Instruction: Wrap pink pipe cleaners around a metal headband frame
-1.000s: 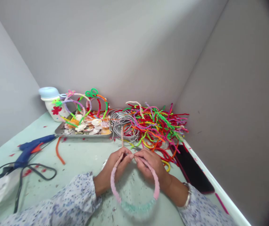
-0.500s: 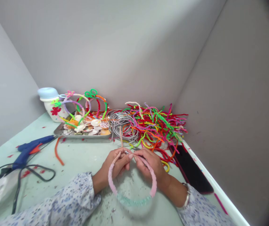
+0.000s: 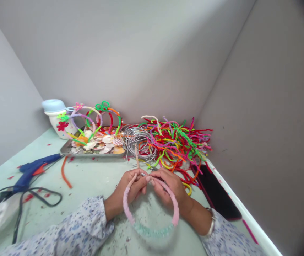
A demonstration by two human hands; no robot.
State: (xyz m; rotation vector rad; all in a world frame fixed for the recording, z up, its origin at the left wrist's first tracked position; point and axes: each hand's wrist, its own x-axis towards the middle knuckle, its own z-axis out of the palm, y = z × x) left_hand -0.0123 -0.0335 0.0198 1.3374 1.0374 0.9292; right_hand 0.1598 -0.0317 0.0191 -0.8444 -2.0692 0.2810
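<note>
Lower centre of frame, left hand [image 3: 130, 186] and right hand [image 3: 169, 185] pinch the open ends of a pink-and-mint wrapped headband [image 3: 152, 231] over the surface [image 3: 93, 177]: probably light, springy, fuzzy-grippy, best held near the tips.

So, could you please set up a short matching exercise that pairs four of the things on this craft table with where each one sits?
Things:
1. glue gun
2. metal tray
3. black phone
4. headband

Places:
A. along the table's right edge, beside the wall
B. held in the left hand and the right hand
C. at the left of the table, its black cord looped near it
D. at the back, in front of the white jar, full of shells

Pairs: 1-C, 2-D, 3-A, 4-B
</note>
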